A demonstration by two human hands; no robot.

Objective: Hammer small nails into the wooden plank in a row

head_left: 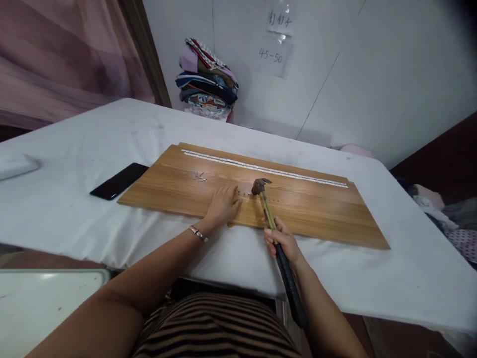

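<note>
Right hand [282, 239]: black-and-yellow-handled claw hammer [284, 266] gripped by curled fingers
Left hand [222, 205]: brown wooden board [328, 209] touched; finger opening, hold cannot be told

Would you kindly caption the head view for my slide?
Right hand grips a hammer; left hand on the board.

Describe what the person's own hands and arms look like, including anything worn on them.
The left hand and the right hand are both bare, with no gloves. A narrow, shiny, silvery bracelet circles the left wrist; none shows on the right. No sleeves are visible along the arms. The top has black and tan stripes.
</note>
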